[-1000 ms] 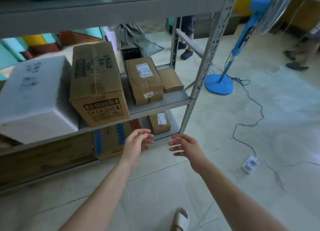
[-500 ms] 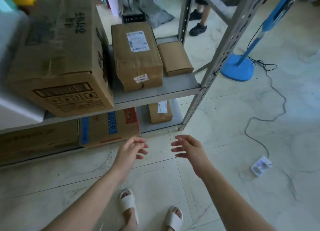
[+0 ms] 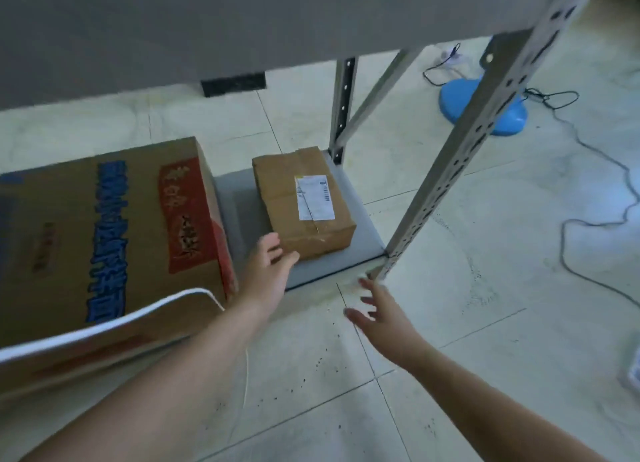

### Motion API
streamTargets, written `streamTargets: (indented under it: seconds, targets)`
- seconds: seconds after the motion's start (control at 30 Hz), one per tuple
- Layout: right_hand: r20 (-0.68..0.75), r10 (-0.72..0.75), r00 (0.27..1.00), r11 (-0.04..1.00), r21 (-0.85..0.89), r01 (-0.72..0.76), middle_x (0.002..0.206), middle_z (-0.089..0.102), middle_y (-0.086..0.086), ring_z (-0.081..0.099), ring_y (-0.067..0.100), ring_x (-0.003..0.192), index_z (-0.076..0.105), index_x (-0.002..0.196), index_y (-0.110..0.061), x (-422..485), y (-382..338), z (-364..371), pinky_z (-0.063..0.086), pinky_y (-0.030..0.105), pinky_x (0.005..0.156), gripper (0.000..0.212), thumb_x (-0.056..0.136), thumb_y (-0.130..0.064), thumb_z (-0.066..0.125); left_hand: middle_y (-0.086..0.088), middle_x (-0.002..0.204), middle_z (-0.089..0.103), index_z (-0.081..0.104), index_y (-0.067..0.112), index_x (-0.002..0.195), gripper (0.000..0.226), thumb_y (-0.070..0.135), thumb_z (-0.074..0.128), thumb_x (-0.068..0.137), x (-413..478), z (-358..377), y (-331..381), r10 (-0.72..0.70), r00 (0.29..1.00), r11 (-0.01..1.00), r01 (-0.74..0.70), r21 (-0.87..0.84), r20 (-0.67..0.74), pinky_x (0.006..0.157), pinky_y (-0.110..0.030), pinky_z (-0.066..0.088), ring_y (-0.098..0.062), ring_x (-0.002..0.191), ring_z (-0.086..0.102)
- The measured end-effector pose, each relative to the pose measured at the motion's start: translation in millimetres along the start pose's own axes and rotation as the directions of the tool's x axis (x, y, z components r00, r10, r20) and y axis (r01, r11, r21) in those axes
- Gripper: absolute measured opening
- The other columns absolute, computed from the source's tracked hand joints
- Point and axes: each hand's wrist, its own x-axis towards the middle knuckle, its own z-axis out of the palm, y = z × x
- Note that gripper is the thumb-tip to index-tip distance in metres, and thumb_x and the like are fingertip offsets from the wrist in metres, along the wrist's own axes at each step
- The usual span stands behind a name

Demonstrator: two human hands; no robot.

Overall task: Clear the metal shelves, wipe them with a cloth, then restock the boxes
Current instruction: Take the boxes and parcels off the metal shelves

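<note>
Left hand and right hand spread empty, I reach over tiled floor toward the bottom shelf's corner box.

A small taped brown box with a white label lies flat on the bottom shelf.

Just beyond the fingers of the left hand, the small box is matt brown cardboard with a paper label, on a shelf of smooth grey metal. Left of them the large carton is printed cardboard; under the fingers of the right hand the floor tiles are faintly glossy.
</note>
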Motion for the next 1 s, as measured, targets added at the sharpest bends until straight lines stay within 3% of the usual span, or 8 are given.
streamTargets:
  seconds: [0.2,0.3,0.43,0.53,0.63,0.77,0.9,1.0]
  targets:
    - [-0.220,0.048,0.974,0.947,0.322,0.026,0.165,0.027,0.001,0.032,0.026,0.148,0.016,0.162,-0.030,151.7,-9.7,-1.8,0.035,0.043,0.116,0.087,0.093,-0.060,0.060,-0.005,0.162,0.031,0.018,0.014,0.159,0.080,0.050,0.056,0.098,90.6,38.7,-42.6,-0.135,0.981,0.985,0.117,-0.129,-0.143,0.114,-0.041,0.027,-0.026,0.144,0.034]
    - [-0.189,0.047,0.981,0.920,0.391,0.032,0.153,0.047,0.003,0.047,0.027,0.137,0.033,0.157,-0.024,172.1,-7.2,11.0,0.040,0.040,0.111,0.076,0.094,-0.060,0.057,-0.004,0.145,0.052,0.042,0.016,0.148,0.054,0.045,0.049,0.103,109.1,46.1,-55.3,-0.082,0.981,0.968,0.037,-0.247,-0.173,0.095,-0.033,0.036,-0.019,0.114,0.050]
    - [-0.212,0.080,0.974,0.899,0.438,0.022,0.115,0.072,0.008,0.067,0.027,0.107,0.069,0.116,-0.021,119.6,1.4,7.8,0.053,0.054,0.099,0.056,0.084,-0.065,0.058,0.010,0.117,0.060,0.053,0.028,0.134,0.032,0.040,0.048,0.104,67.3,48.6,-55.9,0.004,0.963,0.981,-0.056,-0.185,-0.271,0.084,-0.028,0.039,-0.011,0.097,0.055]
    - [-0.196,0.138,0.971,0.888,0.459,-0.034,0.096,0.075,0.003,0.072,0.027,0.094,0.073,0.095,-0.022,56.7,4.9,-1.7,0.058,0.056,0.088,0.040,0.084,-0.059,0.063,0.012,0.115,0.065,0.059,0.024,0.131,0.032,0.034,0.055,0.102,13.2,44.3,-45.4,0.034,0.960,0.985,-0.079,-0.152,-0.279,0.083,-0.027,0.042,-0.011,0.104,0.061]
    - [-0.111,0.203,0.973,0.865,0.486,-0.125,0.099,0.073,0.000,0.073,0.018,0.089,0.070,0.105,-0.019,-0.5,20.8,0.0,0.062,0.046,0.082,0.026,0.092,-0.041,0.068,0.006,0.129,0.065,0.055,0.025,0.142,0.043,0.033,0.058,0.100,-35.9,35.8,-49.5,-0.008,0.981,0.997,-0.006,-0.072,-0.191,0.094,-0.032,0.047,-0.016,0.118,0.061]
    - [0.106,0.251,0.962,0.848,0.455,-0.272,0.100,0.071,0.006,0.072,0.019,0.086,0.063,0.109,-0.008,-51.8,51.1,7.5,0.059,0.030,0.072,0.042,0.081,-0.033,0.081,0.003,0.138,0.057,0.048,0.024,0.148,0.049,0.027,0.058,0.100,-96.4,26.1,-67.1,0.015,0.985,0.997,-0.002,0.082,-0.169,0.097,-0.035,0.043,-0.020,0.124,0.054]
    - [0.352,0.299,0.887,0.793,0.425,-0.436,0.112,0.072,0.013,0.075,0.027,0.092,0.057,0.121,-0.007,-63.3,71.6,-1.0,0.062,0.039,0.077,0.047,0.083,-0.017,0.083,0.005,0.138,0.058,0.051,0.020,0.146,0.049,0.022,0.061,0.098,-120.5,32.0,-89.0,0.017,0.996,0.975,0.002,0.224,-0.083,0.096,-0.030,0.043,-0.015,0.118,0.055]
    - [0.373,0.368,0.852,0.748,0.424,-0.510,0.114,0.073,0.015,0.074,0.030,0.098,0.062,0.117,-0.004,-57.8,95.9,-3.4,0.061,0.050,0.086,0.038,0.088,-0.022,0.078,0.003,0.142,0.057,0.050,0.020,0.147,0.052,0.022,0.063,0.097,-109.0,49.8,-97.4,0.013,0.999,0.951,-0.022,0.309,0.033,0.102,-0.031,0.043,-0.018,0.126,0.055]
